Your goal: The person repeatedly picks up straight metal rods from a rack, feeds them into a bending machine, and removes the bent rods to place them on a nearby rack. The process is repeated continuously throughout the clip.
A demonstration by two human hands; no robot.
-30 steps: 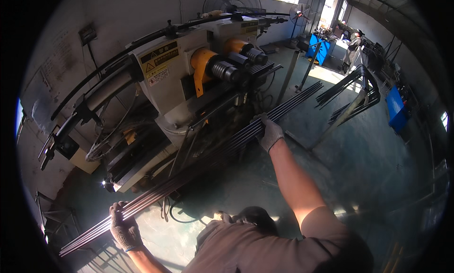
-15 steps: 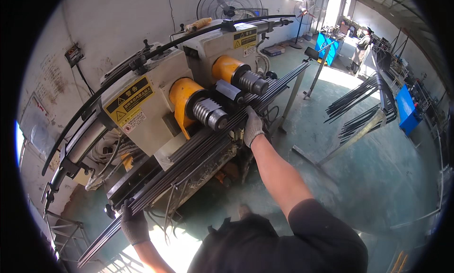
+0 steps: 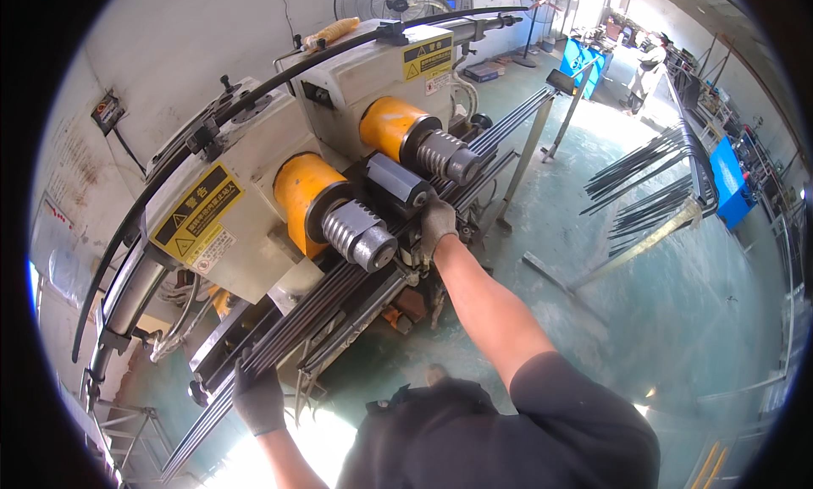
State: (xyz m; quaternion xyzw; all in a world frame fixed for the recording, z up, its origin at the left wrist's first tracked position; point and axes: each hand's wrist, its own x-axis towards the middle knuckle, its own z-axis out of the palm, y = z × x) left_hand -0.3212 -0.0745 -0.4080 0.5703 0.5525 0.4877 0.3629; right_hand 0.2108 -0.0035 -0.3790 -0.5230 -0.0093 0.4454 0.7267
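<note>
A long bundle of thin dark metal rods (image 3: 309, 309) lies slantwise along the front of a cream bending machine (image 3: 241, 260). Gloved in grey, my left hand (image 3: 259, 397) wraps round the bundle near its lower left end. My right hand (image 3: 439, 223), also gloved, is closed at the rods beside a dark faceted block (image 3: 396, 182); its fingertips are partly hidden. On either side of that block, ribbed steel spindles (image 3: 360, 233) stick out from orange housings (image 3: 312, 191). The bundle passes beneath the spindles and comes out past the right one.
A post-like stand (image 3: 527, 163) supports the rods' far end. Bent dark rods hang on a rack (image 3: 648, 171) to the right. A metal bar (image 3: 550, 276) lies on the green floor. Farther back are blue panels (image 3: 583, 66), a standing person (image 3: 648, 72) and a fan (image 3: 396, 0).
The rods have shifted in toward the machine, from in front of the spindle ends to beneath them. Both my hands moved along with them. My view has tilted slightly.
</note>
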